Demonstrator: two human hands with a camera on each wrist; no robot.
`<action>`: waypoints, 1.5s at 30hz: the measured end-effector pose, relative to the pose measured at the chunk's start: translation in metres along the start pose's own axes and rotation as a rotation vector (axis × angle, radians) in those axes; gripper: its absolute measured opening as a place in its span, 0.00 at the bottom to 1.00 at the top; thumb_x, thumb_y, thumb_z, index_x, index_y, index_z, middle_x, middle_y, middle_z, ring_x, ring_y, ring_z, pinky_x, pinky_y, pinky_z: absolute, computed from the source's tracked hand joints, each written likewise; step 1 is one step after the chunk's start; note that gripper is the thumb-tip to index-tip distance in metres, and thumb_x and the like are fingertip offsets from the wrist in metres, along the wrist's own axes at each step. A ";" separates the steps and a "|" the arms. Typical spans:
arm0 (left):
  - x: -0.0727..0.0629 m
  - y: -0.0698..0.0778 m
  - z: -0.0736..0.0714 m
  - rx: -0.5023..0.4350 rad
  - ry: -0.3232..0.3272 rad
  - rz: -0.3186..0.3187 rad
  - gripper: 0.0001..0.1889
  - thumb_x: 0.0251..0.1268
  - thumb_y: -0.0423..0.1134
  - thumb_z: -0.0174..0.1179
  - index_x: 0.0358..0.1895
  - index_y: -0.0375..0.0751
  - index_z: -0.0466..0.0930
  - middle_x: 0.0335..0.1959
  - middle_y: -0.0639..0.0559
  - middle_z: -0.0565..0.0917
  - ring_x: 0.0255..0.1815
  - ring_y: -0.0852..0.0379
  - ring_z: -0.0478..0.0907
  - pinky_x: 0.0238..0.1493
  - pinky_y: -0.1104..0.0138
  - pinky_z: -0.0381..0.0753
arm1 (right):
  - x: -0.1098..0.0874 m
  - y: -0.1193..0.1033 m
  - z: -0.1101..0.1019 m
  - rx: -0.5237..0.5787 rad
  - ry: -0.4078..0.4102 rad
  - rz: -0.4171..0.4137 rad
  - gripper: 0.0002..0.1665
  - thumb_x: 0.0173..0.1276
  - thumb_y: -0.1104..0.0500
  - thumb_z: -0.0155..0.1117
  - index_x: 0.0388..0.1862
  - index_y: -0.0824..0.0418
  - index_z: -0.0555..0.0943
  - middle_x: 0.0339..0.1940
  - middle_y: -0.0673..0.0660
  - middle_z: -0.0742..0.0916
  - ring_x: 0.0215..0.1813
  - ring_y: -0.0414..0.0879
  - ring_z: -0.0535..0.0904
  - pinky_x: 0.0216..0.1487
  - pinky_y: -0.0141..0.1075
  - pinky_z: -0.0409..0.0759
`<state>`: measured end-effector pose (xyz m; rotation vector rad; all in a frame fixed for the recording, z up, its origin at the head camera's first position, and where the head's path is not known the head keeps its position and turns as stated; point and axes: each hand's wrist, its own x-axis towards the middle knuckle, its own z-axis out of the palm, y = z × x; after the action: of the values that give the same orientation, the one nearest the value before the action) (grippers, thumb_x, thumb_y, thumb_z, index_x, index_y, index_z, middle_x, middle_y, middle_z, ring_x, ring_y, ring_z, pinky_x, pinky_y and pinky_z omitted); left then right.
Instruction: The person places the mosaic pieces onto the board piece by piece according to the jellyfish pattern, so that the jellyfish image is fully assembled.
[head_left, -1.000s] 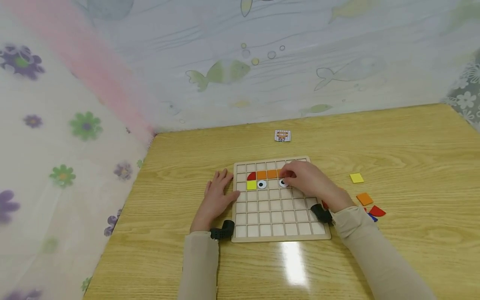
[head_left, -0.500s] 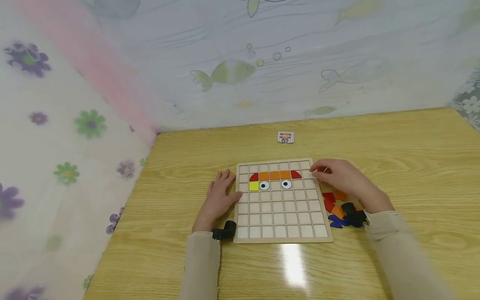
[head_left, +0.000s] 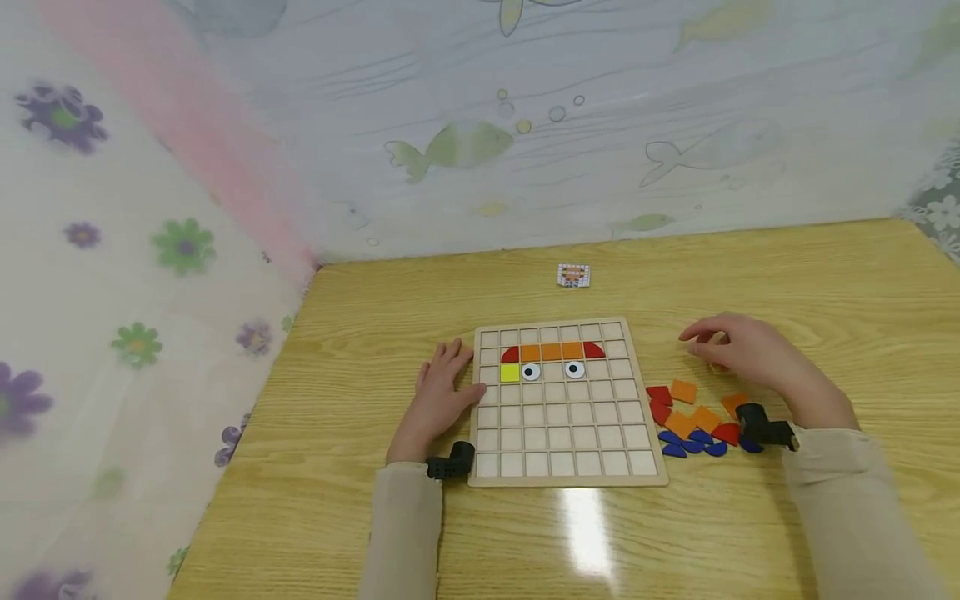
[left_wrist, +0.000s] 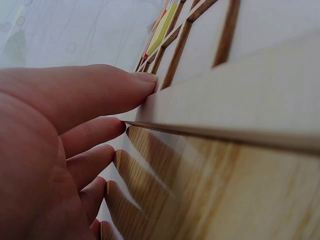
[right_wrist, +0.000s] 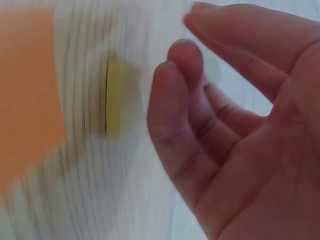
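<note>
The wooden grid board (head_left: 551,463) lies flat on the table. My left hand (head_left: 437,398) rests at its left edge, thumb (left_wrist: 115,90) against the rim and fingers spread beside it. In the board sit a row of orange squares (head_left: 551,352) between two red quarter-round tiles (head_left: 594,350), a yellow square (head_left: 509,373), and two eye discs (head_left: 575,369). To the right, my right hand (head_left: 761,357) is above the table with bent, parted fingers and holds nothing. Close to its fingertips lies a loose yellow tile (right_wrist: 114,97), mostly hidden by the hand in the head view.
Loose orange tiles (head_left: 683,391), red tiles (head_left: 659,395) and blue tiles (head_left: 693,447) lie in a cluster right of the board. The right wrist camera covers part of it. A small picture card (head_left: 573,276) lies behind the board. Patterned walls border the table.
The right hand has left the board and moved right, past its edge, toward the yellow tile. The red quarter-round tile it was touching now shows at the row's right end. The left hand stays put.
</note>
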<state>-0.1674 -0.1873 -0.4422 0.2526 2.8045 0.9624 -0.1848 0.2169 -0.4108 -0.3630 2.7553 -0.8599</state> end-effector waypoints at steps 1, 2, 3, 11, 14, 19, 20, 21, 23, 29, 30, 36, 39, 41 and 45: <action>0.001 0.000 0.000 -0.001 0.000 -0.003 0.31 0.60 0.46 0.55 0.67 0.45 0.58 0.70 0.50 0.49 0.70 0.52 0.35 0.65 0.55 0.31 | -0.001 0.003 -0.002 -0.003 -0.003 0.005 0.17 0.64 0.55 0.56 0.47 0.63 0.78 0.37 0.58 0.79 0.27 0.45 0.74 0.29 0.36 0.73; 0.001 0.000 0.000 -0.002 0.002 -0.003 0.31 0.60 0.46 0.55 0.67 0.45 0.58 0.70 0.50 0.49 0.70 0.52 0.35 0.65 0.55 0.31 | -0.002 0.005 -0.004 -0.014 -0.004 0.007 0.17 0.63 0.56 0.57 0.47 0.63 0.78 0.38 0.59 0.79 0.27 0.45 0.74 0.29 0.37 0.73; 0.001 0.000 0.001 -0.001 0.004 -0.003 0.31 0.60 0.46 0.55 0.67 0.45 0.58 0.70 0.50 0.49 0.70 0.52 0.35 0.65 0.55 0.31 | -0.003 0.008 -0.006 -0.026 -0.005 0.010 0.17 0.62 0.56 0.58 0.48 0.64 0.77 0.38 0.60 0.79 0.29 0.46 0.74 0.30 0.38 0.73; 0.000 0.000 0.002 0.004 -0.001 0.005 0.31 0.60 0.46 0.55 0.67 0.44 0.58 0.70 0.49 0.49 0.70 0.51 0.36 0.65 0.53 0.32 | -0.008 0.025 -0.013 -0.080 -0.049 -0.005 0.22 0.54 0.57 0.66 0.46 0.66 0.78 0.40 0.64 0.80 0.39 0.54 0.75 0.41 0.51 0.71; 0.000 0.000 0.003 0.003 -0.001 0.010 0.31 0.60 0.47 0.55 0.67 0.44 0.58 0.70 0.49 0.49 0.70 0.51 0.36 0.65 0.53 0.32 | -0.009 0.027 -0.013 -0.080 -0.074 -0.020 0.20 0.54 0.56 0.66 0.44 0.65 0.79 0.40 0.62 0.80 0.39 0.52 0.76 0.41 0.50 0.72; 0.001 0.001 0.003 0.003 0.006 0.005 0.31 0.60 0.47 0.55 0.67 0.45 0.59 0.70 0.50 0.49 0.70 0.51 0.36 0.65 0.54 0.32 | -0.006 0.026 -0.010 -0.072 -0.060 -0.030 0.17 0.55 0.55 0.66 0.40 0.64 0.80 0.39 0.58 0.81 0.39 0.51 0.75 0.41 0.48 0.71; 0.001 0.002 0.003 0.002 0.005 0.004 0.31 0.60 0.47 0.55 0.67 0.45 0.59 0.70 0.50 0.49 0.70 0.51 0.36 0.65 0.54 0.32 | -0.006 0.025 -0.009 -0.071 -0.054 -0.029 0.16 0.55 0.55 0.66 0.39 0.64 0.79 0.37 0.57 0.81 0.38 0.51 0.74 0.41 0.47 0.71; 0.001 0.002 0.003 0.004 0.005 0.003 0.31 0.60 0.47 0.55 0.67 0.45 0.59 0.70 0.50 0.49 0.70 0.52 0.36 0.65 0.55 0.32 | -0.005 0.024 -0.009 -0.066 -0.050 -0.026 0.16 0.54 0.56 0.66 0.38 0.64 0.79 0.36 0.56 0.81 0.37 0.51 0.74 0.40 0.46 0.71; 0.000 0.001 0.003 0.000 0.003 0.005 0.31 0.60 0.47 0.55 0.67 0.44 0.58 0.70 0.49 0.49 0.70 0.51 0.36 0.65 0.54 0.32 | -0.005 0.021 -0.007 -0.062 -0.040 -0.021 0.14 0.54 0.56 0.66 0.37 0.63 0.78 0.34 0.55 0.80 0.36 0.49 0.73 0.39 0.43 0.71; -0.001 -0.001 0.002 -0.003 0.004 0.014 0.32 0.60 0.47 0.55 0.67 0.44 0.58 0.70 0.49 0.48 0.70 0.51 0.36 0.65 0.54 0.32 | -0.001 0.008 -0.002 -0.030 -0.021 -0.049 0.11 0.58 0.55 0.63 0.37 0.59 0.77 0.32 0.52 0.79 0.33 0.47 0.71 0.36 0.39 0.70; 0.000 -0.001 0.003 -0.003 0.006 0.016 0.32 0.60 0.47 0.55 0.67 0.44 0.58 0.70 0.49 0.48 0.70 0.51 0.36 0.65 0.54 0.32 | 0.000 0.006 -0.001 -0.023 -0.017 -0.055 0.10 0.60 0.55 0.62 0.37 0.59 0.77 0.32 0.52 0.79 0.33 0.46 0.71 0.35 0.39 0.70; 0.000 -0.002 0.003 -0.003 0.003 0.009 0.32 0.60 0.47 0.55 0.67 0.45 0.58 0.70 0.49 0.49 0.70 0.51 0.36 0.65 0.54 0.31 | 0.003 -0.003 0.006 -0.020 0.026 -0.059 0.12 0.63 0.52 0.58 0.41 0.57 0.79 0.31 0.51 0.78 0.31 0.45 0.71 0.31 0.36 0.71; 0.000 -0.001 0.003 0.002 -0.003 0.002 0.32 0.60 0.47 0.55 0.67 0.45 0.58 0.70 0.50 0.48 0.70 0.52 0.36 0.65 0.54 0.31 | 0.006 -0.007 0.009 -0.008 0.040 -0.037 0.14 0.63 0.51 0.58 0.42 0.58 0.78 0.30 0.52 0.78 0.31 0.45 0.72 0.32 0.36 0.72; 0.000 -0.001 0.003 0.006 0.000 -0.002 0.32 0.60 0.48 0.54 0.67 0.45 0.58 0.70 0.50 0.48 0.70 0.52 0.36 0.65 0.55 0.32 | 0.007 -0.011 0.011 0.006 0.045 -0.031 0.14 0.63 0.50 0.58 0.42 0.58 0.78 0.30 0.52 0.79 0.30 0.45 0.73 0.32 0.36 0.72; 0.000 0.000 0.002 0.002 0.007 -0.001 0.31 0.60 0.47 0.55 0.67 0.44 0.59 0.70 0.49 0.49 0.70 0.51 0.36 0.65 0.54 0.32 | 0.010 -0.021 0.014 0.031 0.040 -0.055 0.15 0.63 0.50 0.57 0.42 0.58 0.80 0.29 0.51 0.80 0.30 0.45 0.73 0.33 0.37 0.72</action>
<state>-0.1673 -0.1859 -0.4434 0.2482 2.8121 0.9621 -0.1866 0.1900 -0.4117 -0.4216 2.7772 -0.9320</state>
